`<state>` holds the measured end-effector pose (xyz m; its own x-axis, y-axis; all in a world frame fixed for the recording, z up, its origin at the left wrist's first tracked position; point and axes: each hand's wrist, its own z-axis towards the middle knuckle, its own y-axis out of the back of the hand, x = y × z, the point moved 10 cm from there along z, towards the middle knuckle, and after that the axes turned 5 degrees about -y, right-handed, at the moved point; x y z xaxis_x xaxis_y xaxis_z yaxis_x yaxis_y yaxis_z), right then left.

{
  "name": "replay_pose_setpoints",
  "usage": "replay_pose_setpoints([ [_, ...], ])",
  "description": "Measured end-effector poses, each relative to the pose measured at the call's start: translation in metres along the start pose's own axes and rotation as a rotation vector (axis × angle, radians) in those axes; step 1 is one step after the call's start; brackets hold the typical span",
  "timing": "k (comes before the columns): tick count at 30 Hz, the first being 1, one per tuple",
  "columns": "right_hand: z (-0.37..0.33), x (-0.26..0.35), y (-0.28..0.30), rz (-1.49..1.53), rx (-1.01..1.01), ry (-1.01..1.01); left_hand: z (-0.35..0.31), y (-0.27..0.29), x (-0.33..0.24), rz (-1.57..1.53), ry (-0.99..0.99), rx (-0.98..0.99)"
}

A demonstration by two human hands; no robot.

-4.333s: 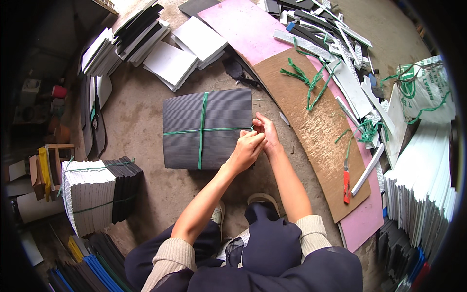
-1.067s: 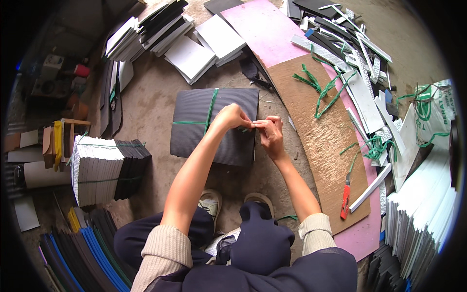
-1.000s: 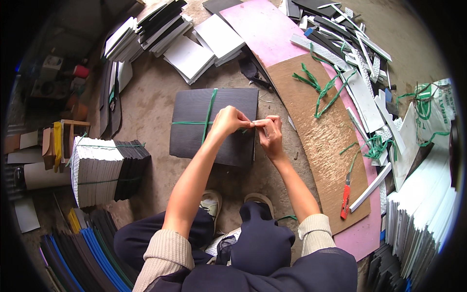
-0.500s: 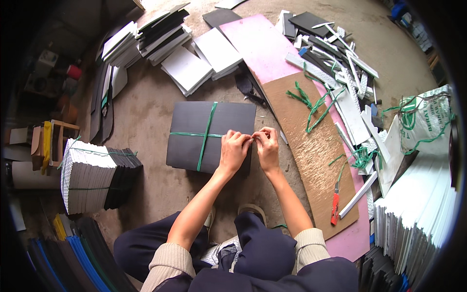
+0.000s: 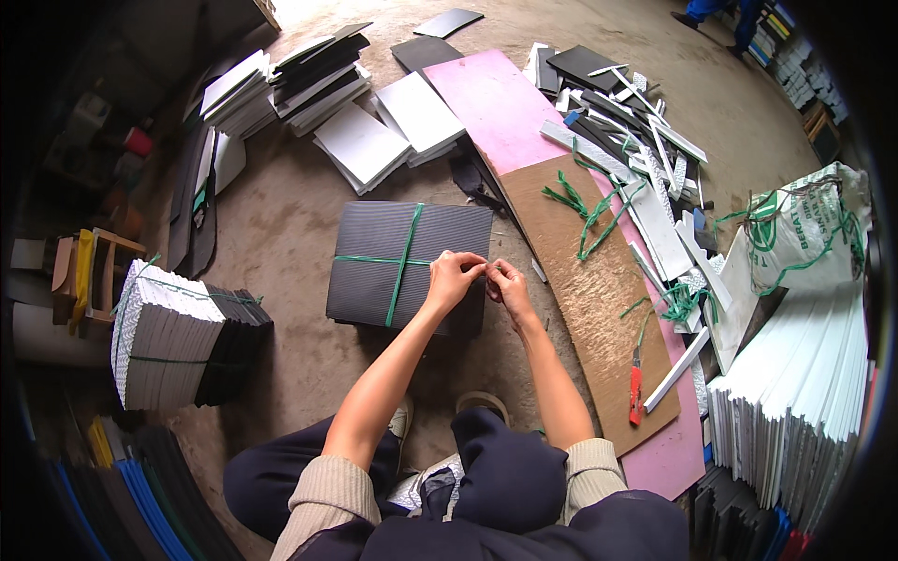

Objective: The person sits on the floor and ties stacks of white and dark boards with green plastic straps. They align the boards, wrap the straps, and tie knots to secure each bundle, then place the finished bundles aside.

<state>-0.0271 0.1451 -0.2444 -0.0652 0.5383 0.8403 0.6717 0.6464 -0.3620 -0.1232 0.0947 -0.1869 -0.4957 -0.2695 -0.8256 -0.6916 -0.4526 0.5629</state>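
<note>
A stack of black ribbed sheets (image 5: 369, 238) lies on the floor in front of me, with green plastic twine (image 5: 406, 248) crossed over its top. At the right edge of the stack my left hand (image 5: 454, 280) pinches the twine, thumb and index finger together. Close against those fingertips, my right hand (image 5: 511, 290) is also closed in a pinch, its other fingers curled. The bit of twine between the hands is mostly covered by the fingers, so a knot cannot be made out.
A tied bundle of white and black sheets (image 5: 173, 341) stands at left. Loose white stacks (image 5: 363, 145) lie beyond. To the right are a brown board (image 5: 599, 309), a red-handled cutter (image 5: 635, 393), offcuts (image 5: 645, 122) and a white sack (image 5: 804, 234). A person's blue-clad legs (image 5: 744, 23) show far right.
My right hand has turned and its fingers have curled lower, still meeting the left at the stack's edge. The view has shifted slightly, and a person's legs now appear at upper right.
</note>
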Motion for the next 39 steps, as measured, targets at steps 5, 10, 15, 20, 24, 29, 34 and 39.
replay_pose_setpoints([
  [5, 0.003, -0.013, 0.040, -0.085, -0.391, 0.012, -0.007, 0.010, -0.048, 0.480, -0.502, 0.031],
  [10, 0.004, -0.011, 0.049, -0.274, -0.477, 0.079, -0.013, 0.001, -0.054, 0.702, -0.683, 0.123],
  [15, 0.006, -0.026, 0.040, 0.152, -0.313, 0.116, -0.009, -0.001, -0.021, 0.679, -0.479, 0.290],
  [20, 0.006, -0.023, 0.004, 0.723, -0.106, 0.063, -0.005, 0.002, -0.019, 0.021, -0.284, 0.130],
  [24, 0.015, -0.027, -0.001, 0.754, -0.054, -0.014, -0.003, -0.017, 0.003, -0.085, -0.161, 0.310],
  [29, 0.018, -0.057, 0.013, 0.876, -0.241, -0.187, -0.003, -0.020, 0.001, -0.189, -0.187, 0.275],
  [34, 0.015, -0.059, 0.017, 0.822, -0.354, -0.254, -0.001, -0.016, -0.001, -0.235, -0.215, 0.223],
  [39, 0.018, -0.061, 0.018, 0.700, -0.309, -0.292, -0.009, -0.014, -0.008, -0.075, -0.274, 0.201],
])
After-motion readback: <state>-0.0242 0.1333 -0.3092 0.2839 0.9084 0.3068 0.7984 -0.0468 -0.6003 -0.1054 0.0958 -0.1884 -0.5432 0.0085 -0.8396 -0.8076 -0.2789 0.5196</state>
